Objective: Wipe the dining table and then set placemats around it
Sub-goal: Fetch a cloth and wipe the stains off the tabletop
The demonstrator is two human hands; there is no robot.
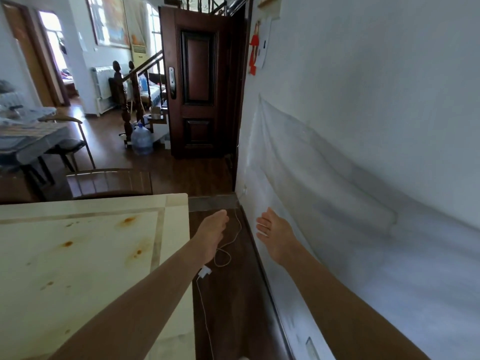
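Observation:
The cream dining table (pixel 85 255) fills the lower left, its top marked with several orange-brown stains. My left hand (pixel 211 229) reaches forward past the table's right edge, above the dark floor, fingers straight and holding nothing. My right hand (pixel 272 232) is stretched out beside the white wall, fingers straight and empty. No cloth or placemat shows in this view.
A white charger and cable (pixel 205 271) lie on the dark wood floor between table and wall. A wooden chair (pixel 109 180) stands at the table's far end. Beyond are a dark door (pixel 197 81), a water jug (pixel 141 140), a staircase and a second table (pixel 31 141) at left.

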